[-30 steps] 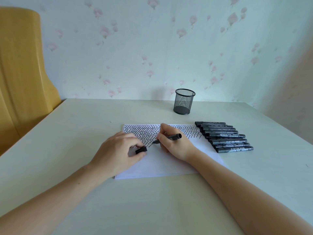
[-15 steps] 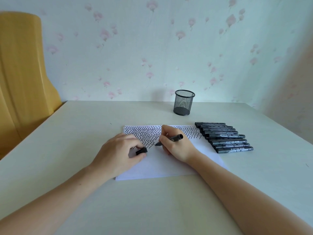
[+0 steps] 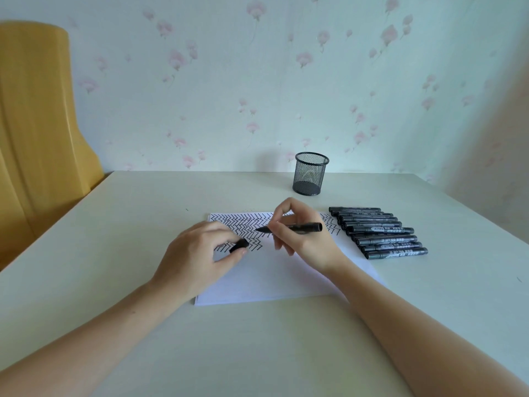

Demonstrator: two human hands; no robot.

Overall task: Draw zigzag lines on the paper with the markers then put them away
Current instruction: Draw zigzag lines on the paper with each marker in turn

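A white sheet of paper [image 3: 274, 276] lies on the table, its far part covered in black zigzag lines. My right hand [image 3: 303, 239] holds an uncapped black marker [image 3: 300, 227] level above the paper, tip pointing left. My left hand [image 3: 200, 253] rests on the paper's left side and pinches the marker's black cap [image 3: 239, 245] between thumb and fingers. Several capped black markers [image 3: 378, 232] lie in a row on the table right of the paper. A black mesh pen cup [image 3: 310, 173] stands upright behind the paper.
The pale table [image 3: 114, 224] runs back to a wall with pink flower wallpaper. A yellow wooden chair back [image 3: 37, 124] stands off the table's left side.
My right hand has lifted the marker off the paper and turned it level, tip toward the cap. The left hand has risen slightly with the cap, exposing more zigzag lines.
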